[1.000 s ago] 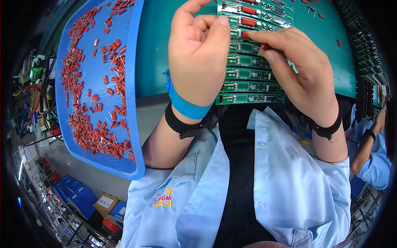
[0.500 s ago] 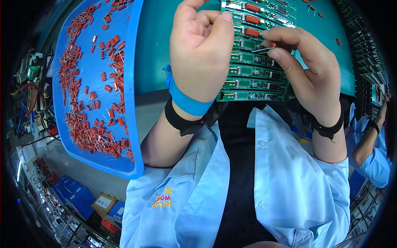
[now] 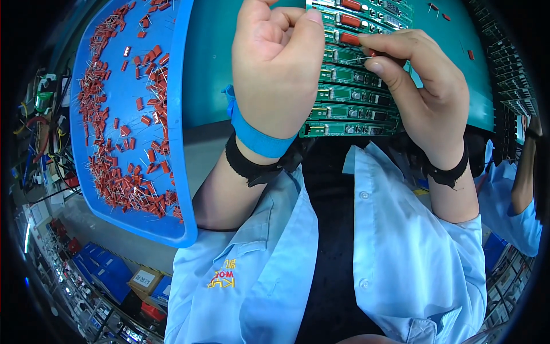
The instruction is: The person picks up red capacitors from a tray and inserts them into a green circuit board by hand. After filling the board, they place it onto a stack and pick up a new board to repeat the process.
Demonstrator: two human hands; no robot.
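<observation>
L hand (image 3: 278, 80), bright-blue fabric strap at wrist, is raised, fingers curled, thumb tip by L ends of the long, narrow green circuit boards (image 3: 352, 94), stacked in a row; can't tell if it grips anything. R hand (image 3: 433, 92) bends in from opp. side, thumb + index pinched narrow on a small red component w/ thin wire leads (image 3: 373, 53), over the upper boards, leads pointing L.

Smooth green work mat (image 3: 209, 74) under boards; big blue plastic tray (image 3: 132, 221) to L w/ many loose red comps. Bg: grey floor, dark board racks (image 3: 504, 66) far R, co-worker's pale-blue sleeve (image 3: 507, 198).

Mat's front edge is near lowest board; strip of mat shows btwn tray rim & L hand.
</observation>
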